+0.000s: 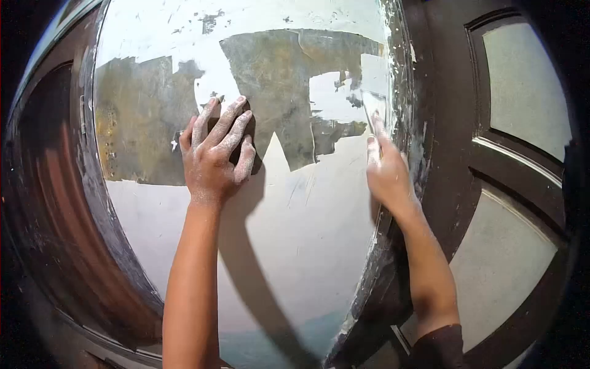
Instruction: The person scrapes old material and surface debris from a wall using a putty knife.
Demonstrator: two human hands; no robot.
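Note:
My left hand (218, 147), dusted with white, rests against the wall panel (295, 227), its fingers spread and pointing up over the grey-brown patch (267, 80). It holds nothing. Near the panel's right edge, my right hand (387, 169) grips a scraper (374, 104), whose blade lies against white material beside the frame. The index finger runs up along the tool, and the handle is mostly hidden in the fist. White areas with jagged edges border the bare patch above, below and at its right.
Dark trim (399, 80) splashed with white runs down the panel's right side. Beyond it stands a dark brown door with pale inset panels (528, 86). At left is another dark frame with a reddish-brown surface (74, 227). My left arm casts a shadow on the panel.

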